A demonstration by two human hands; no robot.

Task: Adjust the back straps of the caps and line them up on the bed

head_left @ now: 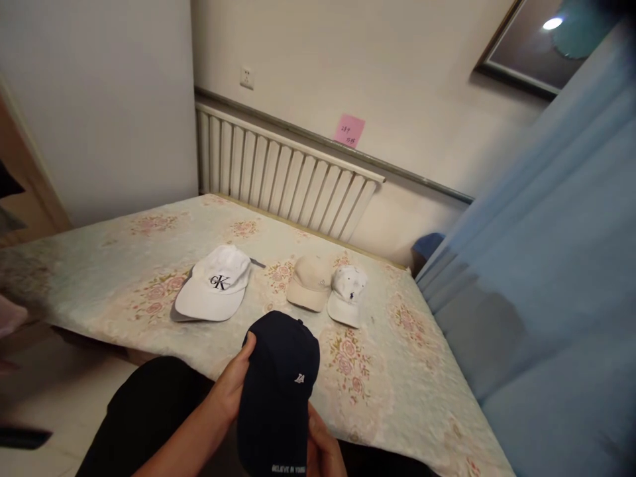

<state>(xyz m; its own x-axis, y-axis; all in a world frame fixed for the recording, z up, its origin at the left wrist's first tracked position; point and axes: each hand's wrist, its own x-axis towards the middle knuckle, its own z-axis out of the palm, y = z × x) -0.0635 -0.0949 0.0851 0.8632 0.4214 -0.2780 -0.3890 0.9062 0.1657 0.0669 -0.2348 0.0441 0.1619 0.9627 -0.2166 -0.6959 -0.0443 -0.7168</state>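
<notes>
A dark navy baseball cap (278,377) with a small white logo on its front and white lettering along the brim is held up before me, brim toward me. My left hand (236,381) grips the cap's left side, thumb over the edge and the other fingers hidden behind. At its lower right, my right hand (324,440) holds the brim's edge, its fingers partly hidden by the cap. Beyond it on the bed lie a white cap (216,281) with black letters, a beige cap (309,283) and a smaller white cap (348,295) touching the beige one.
The caps lie on a bed with a floral cover (382,384). A white radiator (288,172) and a pink note (350,130) are along the back wall. A blue curtain (536,265) hangs at the right. Part of another person (10,318) shows at the left edge.
</notes>
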